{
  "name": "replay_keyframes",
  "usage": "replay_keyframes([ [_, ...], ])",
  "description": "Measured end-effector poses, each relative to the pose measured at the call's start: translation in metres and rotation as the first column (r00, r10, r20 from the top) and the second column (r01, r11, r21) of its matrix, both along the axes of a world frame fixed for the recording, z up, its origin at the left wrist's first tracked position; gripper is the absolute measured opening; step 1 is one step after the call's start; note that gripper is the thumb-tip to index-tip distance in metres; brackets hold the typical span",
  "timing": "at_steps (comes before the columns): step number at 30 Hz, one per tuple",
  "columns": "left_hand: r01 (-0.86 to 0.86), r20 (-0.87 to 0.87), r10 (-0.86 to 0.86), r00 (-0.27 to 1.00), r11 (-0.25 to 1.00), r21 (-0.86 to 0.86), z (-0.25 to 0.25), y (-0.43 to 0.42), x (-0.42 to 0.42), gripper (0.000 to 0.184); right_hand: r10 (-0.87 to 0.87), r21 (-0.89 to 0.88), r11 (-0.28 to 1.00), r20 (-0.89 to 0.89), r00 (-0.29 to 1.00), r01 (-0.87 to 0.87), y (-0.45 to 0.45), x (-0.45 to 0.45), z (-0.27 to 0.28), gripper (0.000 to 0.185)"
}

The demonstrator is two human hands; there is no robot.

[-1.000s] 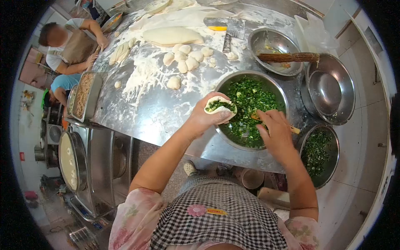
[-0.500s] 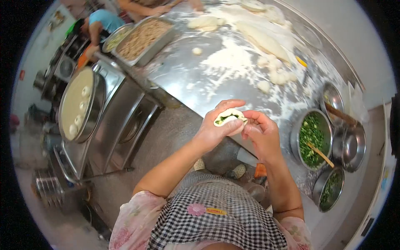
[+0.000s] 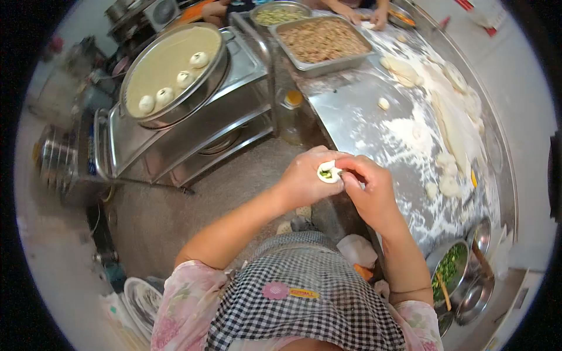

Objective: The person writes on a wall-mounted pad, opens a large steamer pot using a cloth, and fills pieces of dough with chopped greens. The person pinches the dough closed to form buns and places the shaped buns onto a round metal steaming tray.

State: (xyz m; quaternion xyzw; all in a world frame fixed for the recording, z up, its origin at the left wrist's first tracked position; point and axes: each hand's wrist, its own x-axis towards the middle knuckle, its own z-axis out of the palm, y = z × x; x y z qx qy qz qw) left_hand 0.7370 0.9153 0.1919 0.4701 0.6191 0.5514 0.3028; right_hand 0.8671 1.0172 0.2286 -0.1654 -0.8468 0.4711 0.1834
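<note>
My left hand (image 3: 304,178) cups a small stuffed bun (image 3: 328,172) of white dough, its fingers wrapped round it. Green filling shows through the narrow opening in the top. The thumb and fingers of my right hand (image 3: 370,184) pinch the dough's rim on the right side. Both hands are held over the near edge of the steel table (image 3: 345,111), in front of my checked apron (image 3: 304,281). To the left, several white buns (image 3: 185,79) sit in a curve on the lined round steamer (image 3: 170,47).
A tray of brown filling (image 3: 322,41) stands at the table's far end, near another person's hands (image 3: 366,17). Flour, a long dough piece (image 3: 448,128) and small dough lumps (image 3: 448,175) lie on the right. A bowl of chopped greens (image 3: 449,266) stands at the lower right. The steamer rests on a steel cart (image 3: 234,99).
My view has turned left, bringing the steamer closer to the middle. The bun's opening has become smaller, and my right hand has moved in closer on its rim.
</note>
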Motion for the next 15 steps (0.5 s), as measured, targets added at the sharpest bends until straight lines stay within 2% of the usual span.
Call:
replay_keyframes([
  [1,-0.041,0.053,0.043,0.998,0.998,-0.043,0.0,-0.002,-0.007,0.037,0.019,0.024,1.0,-0.02,1.0,-0.018,-0.001,-0.008,0.002,0.024],
  [5,-0.211,-0.134,0.21,0.968,0.978,0.008,-0.001,0.008,-0.028,0.023,0.131,0.273,0.949,0.111,0.985,-0.157,0.008,-0.036,0.004,0.025],
  [6,-0.257,-0.156,0.254,0.955,0.967,0.0,-0.001,0.012,-0.032,0.018,0.203,0.494,0.835,0.133,0.97,-0.242,0.014,-0.045,0.007,0.024],
  [7,-0.245,-0.231,0.263,0.937,0.964,0.104,-0.02,0.02,-0.041,0.016,0.199,0.456,0.859,0.12,0.973,-0.232,0.02,-0.052,0.008,0.023],
  [9,-0.116,-0.369,0.095,0.925,0.993,-0.035,-0.036,0.031,-0.06,0.019,0.206,0.376,0.897,0.106,0.973,-0.231,0.034,-0.064,0.006,0.02],
  [11,-0.125,-0.281,0.11,0.953,0.992,-0.035,-0.034,0.029,-0.067,0.029,0.313,0.336,0.903,-0.092,0.945,-0.267,0.064,-0.074,-0.004,0.034],
  [12,-0.218,-0.048,0.215,0.975,0.972,-0.088,-0.023,0.021,-0.063,0.039,0.249,0.226,0.948,-0.09,0.964,-0.223,0.08,-0.077,-0.007,0.031],
  [13,-0.114,0.203,0.175,0.964,0.953,-0.281,-0.02,0.016,-0.071,0.042,0.182,0.112,0.979,-0.072,0.981,-0.173,0.094,-0.08,-0.01,0.028],
  [15,-0.118,0.598,0.26,0.758,0.957,-0.266,-0.037,0.001,-0.076,0.042,0.161,-0.019,0.987,0.035,0.986,-0.161,0.114,-0.088,-0.027,0.026],
])
